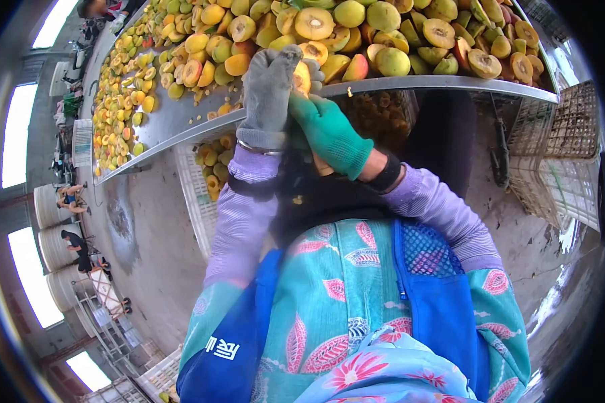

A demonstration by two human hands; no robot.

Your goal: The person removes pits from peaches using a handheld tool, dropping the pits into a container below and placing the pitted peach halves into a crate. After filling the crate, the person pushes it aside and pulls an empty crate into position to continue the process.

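My left hand [265, 94], in a grey glove, is closed around a yellow peach [302, 78] at the table's near edge. Pressed up close beneath it is my right hand [333, 134] in a green glove. Its fingers wrap a tool with a wooden handle [323, 165], whose butt sticks out below the palm; the working end is hidden. Just beyond both hands lies a heap of yellow and green peaches [392, 62], many cut in half with pits showing, such as one half peach [314, 23].
A raised metal rim [437, 82] edges the table. Underneath stands a white crate of peaches [193, 191]. Stacked plastic crates [551, 158] are at the right. Far left, a person [81, 252] is near large white tubs [55, 247]; another person [107, 8] is at the table's far end.
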